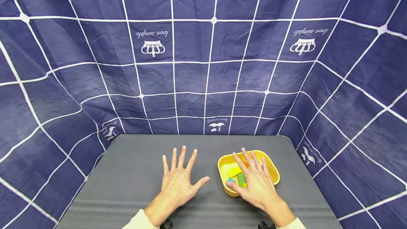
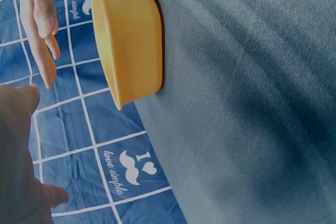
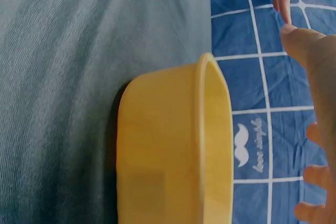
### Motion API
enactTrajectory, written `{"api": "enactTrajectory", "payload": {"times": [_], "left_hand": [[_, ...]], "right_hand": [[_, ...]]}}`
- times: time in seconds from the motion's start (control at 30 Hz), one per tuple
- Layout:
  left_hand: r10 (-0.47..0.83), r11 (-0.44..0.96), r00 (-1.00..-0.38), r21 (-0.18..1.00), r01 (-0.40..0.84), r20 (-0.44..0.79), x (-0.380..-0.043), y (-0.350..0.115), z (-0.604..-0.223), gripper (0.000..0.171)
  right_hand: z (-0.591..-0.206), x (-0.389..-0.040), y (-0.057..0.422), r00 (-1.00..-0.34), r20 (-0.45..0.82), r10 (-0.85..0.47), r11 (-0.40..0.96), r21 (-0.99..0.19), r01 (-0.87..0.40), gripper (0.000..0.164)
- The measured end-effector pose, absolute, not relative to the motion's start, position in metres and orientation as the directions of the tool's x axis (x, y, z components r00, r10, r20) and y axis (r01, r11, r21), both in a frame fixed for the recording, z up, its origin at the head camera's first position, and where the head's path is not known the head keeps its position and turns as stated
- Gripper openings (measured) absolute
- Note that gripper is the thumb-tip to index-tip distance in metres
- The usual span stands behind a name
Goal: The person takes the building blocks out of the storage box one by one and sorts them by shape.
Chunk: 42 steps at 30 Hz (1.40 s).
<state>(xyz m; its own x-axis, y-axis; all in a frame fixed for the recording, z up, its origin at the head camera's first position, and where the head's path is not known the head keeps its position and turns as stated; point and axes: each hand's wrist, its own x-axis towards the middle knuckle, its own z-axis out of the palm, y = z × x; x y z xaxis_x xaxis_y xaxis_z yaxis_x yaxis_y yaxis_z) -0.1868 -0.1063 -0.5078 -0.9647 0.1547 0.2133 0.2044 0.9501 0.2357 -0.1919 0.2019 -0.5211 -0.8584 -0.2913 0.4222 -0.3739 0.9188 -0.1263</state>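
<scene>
Both hands are held out palm down with fingers spread, holding nothing. The left hand [image 1: 178, 183] is over the grey table surface, left of a yellow plastic tub [image 1: 225, 188]. Above the tub's near right part, the right hand [image 1: 259, 185] overlaps its rim in the head view. Inside the tub lie a yellow block [image 1: 234, 171], a green block [image 1: 241, 179], a blue piece [image 1: 231, 180] and an orange piece [image 1: 246, 164], partly covered by the right hand. In the right wrist view the tub [image 3: 157, 145] stands on the cloth, below the right hand [image 3: 323, 98].
A grey cloth [image 1: 133, 172] covers the table. Dark blue curtains [image 1: 190, 77] with white grid lines and printed logos enclose the back and both sides. The tub stands on the table's right half.
</scene>
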Motion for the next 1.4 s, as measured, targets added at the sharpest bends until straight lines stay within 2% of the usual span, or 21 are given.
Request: {"api": "enactTrajectory", "payload": {"times": [0.27, 0.5, 0.87, 1.1, 1.4], "left_hand": [[0.191, 0.924, -0.955, 0.288, 0.253, 0.229, -0.184, -0.093, -0.522, 0.103], [0.307, 0.868, -0.933, 0.345, 0.356, 0.191, -0.178, -0.076, -0.534, 0.093], [0.539, 0.745, -0.832, 0.388, 0.543, 0.131, -0.176, -0.053, -0.552, 0.080], [0.558, 0.722, -0.819, 0.406, 0.559, 0.135, -0.178, -0.054, -0.555, 0.070], [0.548, 0.722, -0.828, 0.431, 0.540, 0.120, -0.178, -0.076, -0.553, 0.059]], "right_hand": [[-0.533, -0.201, 0.225, -0.882, 0.420, -0.215, 0.923, -0.207, -0.324, 0.089], [-0.542, -0.207, 0.251, -0.922, 0.375, -0.100, 0.931, -0.291, -0.220, 0.083], [-0.549, -0.211, 0.274, -0.980, 0.201, 0.010, 0.931, -0.359, -0.064, 0.087], [-0.547, -0.215, 0.276, -0.984, 0.170, 0.048, 0.932, -0.362, -0.017, 0.089], [-0.549, -0.206, 0.267, -0.977, 0.212, 0.028, 0.906, -0.418, -0.064, 0.076]]}}
